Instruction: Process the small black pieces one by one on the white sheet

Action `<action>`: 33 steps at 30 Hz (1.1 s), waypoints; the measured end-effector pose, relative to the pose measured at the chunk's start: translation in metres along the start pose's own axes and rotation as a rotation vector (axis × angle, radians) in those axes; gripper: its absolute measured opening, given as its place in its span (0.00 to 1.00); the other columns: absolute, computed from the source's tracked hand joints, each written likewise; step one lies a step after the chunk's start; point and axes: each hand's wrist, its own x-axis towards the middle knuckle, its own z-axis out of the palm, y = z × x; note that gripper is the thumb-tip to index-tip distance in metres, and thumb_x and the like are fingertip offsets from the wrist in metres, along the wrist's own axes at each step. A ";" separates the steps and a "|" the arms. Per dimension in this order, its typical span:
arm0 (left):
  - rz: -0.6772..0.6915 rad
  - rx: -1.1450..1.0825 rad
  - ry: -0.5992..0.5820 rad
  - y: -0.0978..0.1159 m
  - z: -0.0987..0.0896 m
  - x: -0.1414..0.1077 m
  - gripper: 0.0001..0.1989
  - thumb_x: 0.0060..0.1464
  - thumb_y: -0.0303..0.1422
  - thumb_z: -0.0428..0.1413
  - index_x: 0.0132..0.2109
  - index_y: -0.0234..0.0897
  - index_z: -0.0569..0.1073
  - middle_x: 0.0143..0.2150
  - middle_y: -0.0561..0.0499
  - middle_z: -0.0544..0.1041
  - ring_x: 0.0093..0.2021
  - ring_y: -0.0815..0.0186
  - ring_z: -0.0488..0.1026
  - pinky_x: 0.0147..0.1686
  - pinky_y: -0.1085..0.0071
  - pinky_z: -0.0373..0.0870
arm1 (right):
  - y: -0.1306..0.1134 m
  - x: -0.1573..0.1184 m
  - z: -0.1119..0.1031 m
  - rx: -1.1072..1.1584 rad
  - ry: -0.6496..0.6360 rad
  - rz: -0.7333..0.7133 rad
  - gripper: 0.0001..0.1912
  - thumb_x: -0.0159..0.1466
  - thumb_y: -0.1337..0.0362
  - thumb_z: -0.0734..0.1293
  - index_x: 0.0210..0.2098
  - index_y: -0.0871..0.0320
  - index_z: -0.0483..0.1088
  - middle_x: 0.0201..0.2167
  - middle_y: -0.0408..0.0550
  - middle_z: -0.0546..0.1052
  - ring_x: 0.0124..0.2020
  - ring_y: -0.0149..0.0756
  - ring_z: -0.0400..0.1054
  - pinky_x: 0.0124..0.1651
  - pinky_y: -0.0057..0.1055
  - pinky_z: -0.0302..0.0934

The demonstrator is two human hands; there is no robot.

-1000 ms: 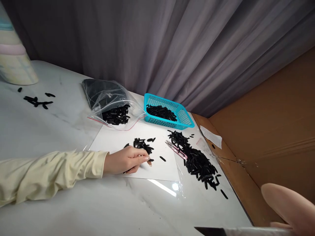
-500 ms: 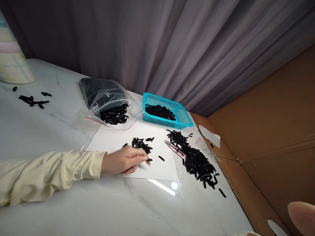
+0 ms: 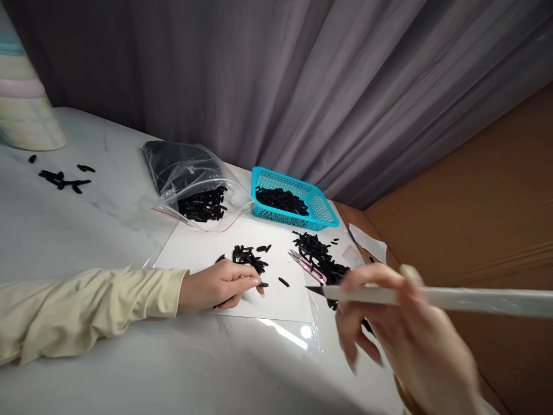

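Observation:
My left hand (image 3: 224,282) rests on the white sheet (image 3: 185,248), thumb and index finger pinching a small black piece (image 3: 264,284). Just behind it lies a small heap of black pieces (image 3: 250,258), and a single one (image 3: 284,282) lies to its right. My right hand (image 3: 406,323), somewhat blurred, is closed around a long pale brush-like tool (image 3: 475,300) with a dark pointed tip aimed left at the sheet. Beneath and behind that hand is a larger pile of black pieces (image 3: 317,253), with pink-handled snips (image 3: 307,266) at its left edge.
A blue basket (image 3: 317,216) and an open zip bag (image 3: 185,167), both holding black pieces, stand at the back. Loose pieces (image 3: 60,180) and a pastel container (image 3: 32,121) are at left. Cardboard (image 3: 488,190) borders the right side.
My right hand has come in from the lower right with the brush-like tool, over the right pile. My left hand keeps its pinch in nearly the same place. The view has shifted slightly.

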 end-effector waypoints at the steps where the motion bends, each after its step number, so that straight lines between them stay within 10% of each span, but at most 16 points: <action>1: 0.003 0.003 0.000 0.001 0.000 0.000 0.18 0.61 0.39 0.41 0.42 0.30 0.69 0.11 0.63 0.56 0.13 0.74 0.49 0.19 0.76 0.53 | -0.026 0.028 0.012 -0.019 0.036 -0.004 0.26 0.65 0.43 0.48 0.41 0.54 0.66 0.15 0.44 0.71 0.15 0.33 0.60 0.20 0.28 0.51; 6: 0.022 0.032 0.008 0.002 0.000 -0.001 0.19 0.61 0.38 0.41 0.43 0.29 0.70 0.11 0.63 0.56 0.13 0.75 0.50 0.18 0.77 0.52 | -0.037 0.092 0.035 -0.199 -0.131 0.138 0.24 0.65 0.47 0.53 0.32 0.59 0.68 0.15 0.43 0.69 0.15 0.28 0.60 0.21 0.27 0.54; 12: 0.044 0.064 0.017 0.000 0.001 -0.002 0.19 0.61 0.38 0.41 0.43 0.28 0.70 0.12 0.63 0.56 0.13 0.75 0.50 0.19 0.77 0.53 | -0.001 0.094 0.029 -0.398 -0.130 0.031 0.15 0.61 0.53 0.63 0.26 0.58 0.69 0.19 0.43 0.71 0.17 0.30 0.63 0.22 0.28 0.59; 33: 0.473 0.666 0.084 -0.007 0.002 -0.009 0.12 0.62 0.27 0.40 0.39 0.33 0.67 0.17 0.60 0.53 0.15 0.72 0.50 0.17 0.76 0.50 | -0.025 0.090 0.050 0.121 -0.375 0.251 0.12 0.53 0.62 0.72 0.33 0.62 0.70 0.22 0.47 0.78 0.23 0.34 0.74 0.28 0.28 0.67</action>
